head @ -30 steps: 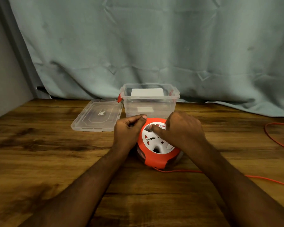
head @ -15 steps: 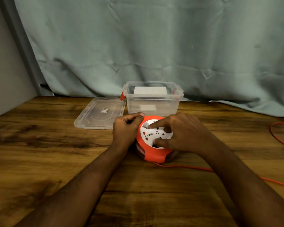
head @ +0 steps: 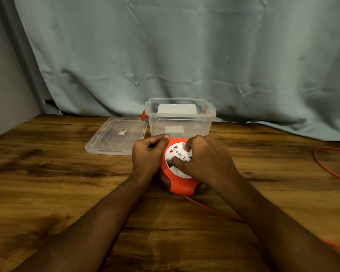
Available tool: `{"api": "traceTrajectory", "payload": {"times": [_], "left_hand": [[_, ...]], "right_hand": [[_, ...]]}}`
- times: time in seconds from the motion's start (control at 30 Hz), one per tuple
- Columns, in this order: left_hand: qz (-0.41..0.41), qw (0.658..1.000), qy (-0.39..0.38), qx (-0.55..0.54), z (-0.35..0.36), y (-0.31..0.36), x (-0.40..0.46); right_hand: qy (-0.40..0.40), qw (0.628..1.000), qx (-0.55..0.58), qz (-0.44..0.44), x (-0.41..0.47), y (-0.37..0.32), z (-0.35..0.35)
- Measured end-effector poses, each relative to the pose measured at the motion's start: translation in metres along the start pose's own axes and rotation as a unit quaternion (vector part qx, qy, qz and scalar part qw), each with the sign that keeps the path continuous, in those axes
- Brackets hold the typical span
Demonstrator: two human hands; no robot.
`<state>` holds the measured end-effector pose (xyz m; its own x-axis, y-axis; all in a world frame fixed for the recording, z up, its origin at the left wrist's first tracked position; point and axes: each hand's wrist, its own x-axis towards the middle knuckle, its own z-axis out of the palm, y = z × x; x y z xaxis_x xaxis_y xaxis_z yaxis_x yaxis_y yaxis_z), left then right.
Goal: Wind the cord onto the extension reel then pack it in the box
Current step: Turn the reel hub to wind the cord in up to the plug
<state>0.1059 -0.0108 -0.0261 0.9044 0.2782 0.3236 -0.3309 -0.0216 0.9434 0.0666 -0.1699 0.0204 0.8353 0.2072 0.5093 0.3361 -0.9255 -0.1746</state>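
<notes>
An orange extension reel [head: 180, 184] with a white socket face lies flat on the wooden table [head: 47, 183], just in front of a clear plastic box [head: 180, 122]. My left hand [head: 148, 157] grips the reel's left rim, thumb on top of its edge. My right hand [head: 206, 158] lies over the white face with fingers curled, thumb and a fingertip pressing into it. The orange cord [head: 210, 209] leaves the reel's near side, runs right under my forearm and loops back at the far right [head: 326, 165].
The box's clear lid [head: 116, 136] lies flat to the left of the box. A red latch [head: 143, 115] shows on the box's left end. A grey-green curtain [head: 185, 55] hangs behind the table. A wall stands at the left.
My right hand has turned on the white face, thumb and fingers shifting round it. The left hand has stayed on the rim. The view has moved slightly.
</notes>
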Motion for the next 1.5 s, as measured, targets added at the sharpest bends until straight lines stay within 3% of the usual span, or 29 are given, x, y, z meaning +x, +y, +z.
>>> {"api": "traceTrajectory", "payload": {"times": [0.1,0.2,0.37,0.5,0.57,0.93,1.23,1.37,1.5], "left_hand": [[0.0,1.0,-0.002,0.003,0.001,0.003,0.0],[0.005,1.0,-0.005,0.002,0.001,0.004,0.0],[0.0,1.0,-0.012,0.0,0.0,0.004,0.0],[-0.013,1.0,-0.013,-0.002,-0.001,0.004,0.001],[-0.018,1.0,-0.017,-0.004,-0.001,0.003,0.001],[-0.003,1.0,-0.015,-0.011,0.003,0.005,0.001],[-0.003,1.0,-0.014,0.001,0.002,0.004,0.0],[-0.006,1.0,-0.018,0.007,0.001,0.005,-0.001],[-0.007,1.0,-0.023,0.01,0.0,0.006,-0.002]], "right_hand": [[0.003,0.997,0.042,0.072,0.0,0.0,0.005],[-0.016,0.996,0.026,0.085,0.001,0.002,0.003],[-0.069,0.997,-0.019,0.001,0.007,0.008,-0.019],[-0.235,0.965,0.011,-0.116,0.009,0.022,-0.041],[-0.275,0.952,0.017,-0.136,0.008,0.023,-0.041],[-0.186,0.967,-0.033,-0.169,0.01,0.026,-0.04],[-0.05,0.996,-0.033,-0.07,0.007,0.015,-0.022],[-0.048,0.998,0.011,0.025,0.008,0.009,-0.007],[-0.067,0.997,0.023,0.044,0.008,0.009,-0.006]]}}
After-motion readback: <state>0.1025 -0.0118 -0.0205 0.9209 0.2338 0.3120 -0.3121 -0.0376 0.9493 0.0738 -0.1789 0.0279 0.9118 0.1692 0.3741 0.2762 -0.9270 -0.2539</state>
